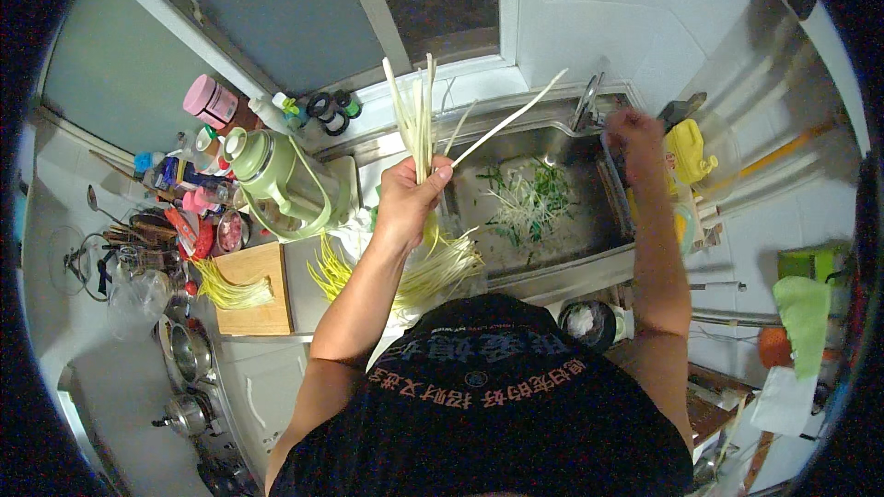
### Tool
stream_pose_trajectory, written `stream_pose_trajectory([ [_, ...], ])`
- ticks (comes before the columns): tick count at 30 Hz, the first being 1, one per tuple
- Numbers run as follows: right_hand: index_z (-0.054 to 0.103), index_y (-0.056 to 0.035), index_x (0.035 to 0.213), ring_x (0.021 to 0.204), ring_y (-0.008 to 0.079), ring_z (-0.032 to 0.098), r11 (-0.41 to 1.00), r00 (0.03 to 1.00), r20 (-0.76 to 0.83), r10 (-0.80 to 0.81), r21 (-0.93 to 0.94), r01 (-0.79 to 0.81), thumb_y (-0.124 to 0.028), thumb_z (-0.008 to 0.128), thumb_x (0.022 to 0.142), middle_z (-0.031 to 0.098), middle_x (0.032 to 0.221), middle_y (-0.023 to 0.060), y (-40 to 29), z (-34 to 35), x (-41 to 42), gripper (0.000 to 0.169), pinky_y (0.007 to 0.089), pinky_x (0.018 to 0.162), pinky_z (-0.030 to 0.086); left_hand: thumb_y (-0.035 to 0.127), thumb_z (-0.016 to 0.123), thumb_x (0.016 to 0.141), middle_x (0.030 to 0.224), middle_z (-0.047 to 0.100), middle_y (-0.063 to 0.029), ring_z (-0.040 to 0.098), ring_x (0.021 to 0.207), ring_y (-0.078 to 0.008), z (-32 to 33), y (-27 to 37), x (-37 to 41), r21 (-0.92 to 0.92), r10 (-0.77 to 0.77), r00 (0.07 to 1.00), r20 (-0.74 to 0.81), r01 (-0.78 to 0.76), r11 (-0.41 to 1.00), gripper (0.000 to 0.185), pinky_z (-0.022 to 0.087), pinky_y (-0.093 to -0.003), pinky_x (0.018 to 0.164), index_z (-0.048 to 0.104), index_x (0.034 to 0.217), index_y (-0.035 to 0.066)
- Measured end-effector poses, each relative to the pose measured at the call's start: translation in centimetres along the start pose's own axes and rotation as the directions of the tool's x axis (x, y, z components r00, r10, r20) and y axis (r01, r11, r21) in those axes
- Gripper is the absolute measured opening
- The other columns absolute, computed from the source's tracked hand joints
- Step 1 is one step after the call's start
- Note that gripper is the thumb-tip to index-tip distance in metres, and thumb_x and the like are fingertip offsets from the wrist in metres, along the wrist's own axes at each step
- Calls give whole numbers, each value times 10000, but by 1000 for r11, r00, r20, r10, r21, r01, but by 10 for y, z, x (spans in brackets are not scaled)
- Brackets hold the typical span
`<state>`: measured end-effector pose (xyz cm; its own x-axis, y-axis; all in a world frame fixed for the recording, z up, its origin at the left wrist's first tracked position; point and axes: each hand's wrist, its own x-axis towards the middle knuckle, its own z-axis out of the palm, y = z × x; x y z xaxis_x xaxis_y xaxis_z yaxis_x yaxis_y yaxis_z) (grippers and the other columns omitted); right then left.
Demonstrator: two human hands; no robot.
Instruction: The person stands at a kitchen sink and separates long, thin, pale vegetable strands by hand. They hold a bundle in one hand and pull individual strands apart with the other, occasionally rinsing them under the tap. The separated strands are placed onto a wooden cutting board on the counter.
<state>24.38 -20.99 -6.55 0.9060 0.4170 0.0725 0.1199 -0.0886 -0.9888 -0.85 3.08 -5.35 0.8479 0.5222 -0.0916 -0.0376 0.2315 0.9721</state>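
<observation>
My left hand (pixel 414 195) is closed around a small bunch of pale chive stalks (pixel 420 124), which fan out above it, one leaning far to the right. My right hand (pixel 634 138), blurred, is raised beside the faucet (pixel 588 105) at the sink's right end; its fingers are too blurred to read. Between the hands lies the steel sink (pixel 594 207), with green and whitish plant trimmings (pixel 532 203) on its bottom. A larger pile of yellow-white chives (pixel 435 275) lies by my left forearm. More chives (pixel 238 290) rest on a wooden cutting board (pixel 255 317).
A large green jug (pixel 276 176) stands left of the sink, near a pink-lidded jar (pixel 210 102) and bottles. A bowl of pink meat (pixel 231 231) sits above the cutting board. A yellow bottle or pouch (pixel 685 152) is right of the sink. A black bowl (pixel 587 324) stands near my torso.
</observation>
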Motion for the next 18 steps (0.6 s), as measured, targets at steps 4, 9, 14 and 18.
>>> stream_pose_trajectory([
  [4, 643, -12, 730, 619, 316, 606, 439, 926, 240, -293, -826, 353, -215, 666, 736, 639, 733, 158, 93, 32, -27, 204, 383, 590, 458, 132, 631, 867, 696, 545, 26, 408, 523, -32, 2, -1, 2, -43, -40, 997, 62, 42, 998, 105, 308, -178, 458, 620, 892, 31],
  [9, 664, -4, 856, 694, 134, 607, 901, 936, 344, -78, -377, 214, -100, 661, 763, 656, 769, 91, -21, 78, -57, 134, 263, 657, 465, 150, 623, 870, 635, 512, 19, 402, 499, -59, 14, 1, 0, -15, -81, 990, 115, 83, 996, 126, 307, -194, 457, 613, 893, 26],
  [14, 663, 5, 861, 642, 69, 560, 958, 857, 500, -126, 284, -24, -87, 676, 787, 647, 748, 37, -48, 123, -71, 119, 193, 557, 416, 155, 638, 866, 701, 566, 1, 439, 528, -46, 24, -3, 2, 8, -89, 981, 174, 89, 996, 136, 330, -182, 459, 620, 897, 24],
  [18, 657, 5, 839, 566, 84, 554, 956, 858, 512, -21, 261, -133, -85, 678, 782, 635, 691, 40, -52, 118, -65, 109, 203, 499, 407, 162, 640, 862, 672, 554, -4, 438, 518, -58, 21, -2, -1, -9, -108, 972, 210, 113, 994, 149, 329, -188, 459, 619, 890, 18],
])
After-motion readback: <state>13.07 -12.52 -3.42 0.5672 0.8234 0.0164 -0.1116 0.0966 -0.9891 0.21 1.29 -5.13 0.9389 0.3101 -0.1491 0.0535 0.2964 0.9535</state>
